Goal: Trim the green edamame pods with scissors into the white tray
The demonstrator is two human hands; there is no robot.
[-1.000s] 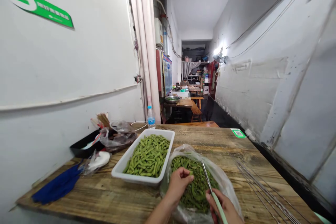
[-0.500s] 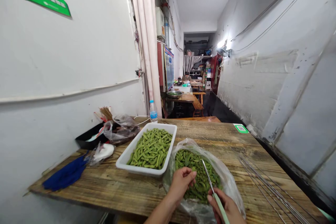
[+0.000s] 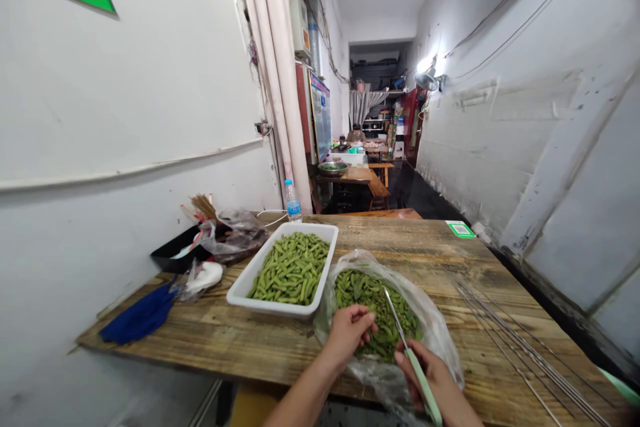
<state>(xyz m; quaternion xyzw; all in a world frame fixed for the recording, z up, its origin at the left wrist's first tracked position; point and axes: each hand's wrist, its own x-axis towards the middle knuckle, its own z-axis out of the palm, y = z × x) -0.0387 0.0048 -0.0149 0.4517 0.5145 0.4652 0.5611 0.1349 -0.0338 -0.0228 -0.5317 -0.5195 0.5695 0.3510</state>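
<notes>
My right hand (image 3: 425, 373) is closed around the pale green handle of a slim metal-bladed tool (image 3: 419, 383); I cannot tell whether it is a knife or scissors seen edge-on. Its blade points forward over an open clear plastic bag (image 3: 443, 330) of green soybean pods (image 3: 387, 343) mixed with leaves and stem bits. At the left side of those pods, my left hand (image 3: 350, 333) has its fingers curled and pinched together; whatever is between them is hidden. Left of the bag, a white plastic tub (image 3: 235, 295) holds many loose green pods (image 3: 293, 267).
Thin metal skewers (image 3: 520, 350) lie along the right of the wooden table (image 3: 225, 340). A water bottle (image 3: 293, 203) stands behind the tub. On the left are a black tray (image 3: 167, 255), plastic bags (image 3: 245, 240) and blue cloth (image 3: 137, 317). A person (image 3: 357, 135) sits far back.
The camera view has shifted slightly, so the table sits a little higher in view. Both hands keep nearly the same pose over the bag, and the tool stays in my right hand.
</notes>
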